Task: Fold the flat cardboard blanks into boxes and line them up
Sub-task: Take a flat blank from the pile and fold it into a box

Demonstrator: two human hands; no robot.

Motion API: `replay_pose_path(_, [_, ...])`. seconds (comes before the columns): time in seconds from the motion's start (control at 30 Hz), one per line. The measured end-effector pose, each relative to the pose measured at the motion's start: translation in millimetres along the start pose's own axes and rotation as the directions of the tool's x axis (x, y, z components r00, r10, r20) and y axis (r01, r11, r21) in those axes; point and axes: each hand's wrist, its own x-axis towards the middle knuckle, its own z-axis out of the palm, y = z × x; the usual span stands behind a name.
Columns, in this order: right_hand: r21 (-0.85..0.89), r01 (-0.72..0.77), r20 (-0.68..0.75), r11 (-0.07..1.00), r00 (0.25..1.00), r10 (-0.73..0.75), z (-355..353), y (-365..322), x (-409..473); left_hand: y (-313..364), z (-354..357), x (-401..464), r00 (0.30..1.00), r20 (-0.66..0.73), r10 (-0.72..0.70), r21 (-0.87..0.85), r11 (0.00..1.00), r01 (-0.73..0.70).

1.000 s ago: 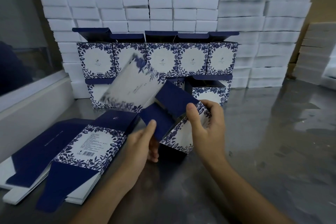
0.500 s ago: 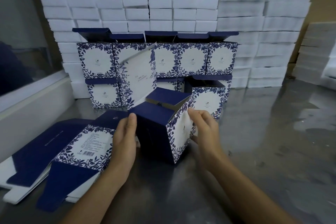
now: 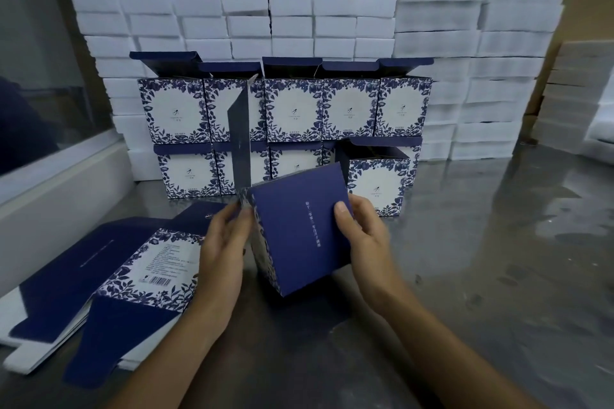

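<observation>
Dim, cool, bluish cast overall. Light comes from above: soft patchy glare on the metal tabletop (image 3: 498, 242), strongest toward its far right edge, plus faint reflections of the white foam stacks (image 3: 465, 76) there. Shadows are soft, no hard edges. Near edge of the tabletop goes dark. Wide-angle lens: stacks bow and lean at the left and right borders. Centre is reasonably sharp; white print on the held box (image 3: 299, 229) shows but is not legible. Corners soft, slightly smeared. Glass pane (image 3: 40, 76) at left is murky.
</observation>
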Motion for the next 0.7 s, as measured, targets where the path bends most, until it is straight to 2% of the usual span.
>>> replay_pose_path(0.17, [-0.188, 0.026, -0.073, 0.982, 0.996, -0.04, -6, 15, 8, -4, -1, -1, 0.999, -0.001, 0.037, 0.039, 0.999, -0.037])
replay_pose_path(0.27, [-0.218, 0.035, -0.09, 0.975, 0.994, -0.056, -10, 18, 11, -2, -2, -3, 0.987, -0.009, 0.158, 0.209, 0.966, -0.153])
replay_pose_path(0.5, [-0.151, 0.005, -0.089, 0.989, 0.996, -0.019, -1, 9, 7, -3, -3, -8, 0.908, 0.104, 0.406, 0.471, 0.784, -0.404])
replay_pose_path(0.63, [-0.133, 0.057, -0.006, 0.989, 0.998, -0.059, -3, -2, 2, -1, 1, -12, 0.838, 0.175, 0.516, 0.534, 0.666, -0.521])
replay_pose_path(0.7, [-0.16, 0.074, -0.046, 0.984, 0.996, -0.082, -4, -4, 2, 2, 3, -14, 0.805, 0.213, 0.554, 0.541, 0.619, -0.569])
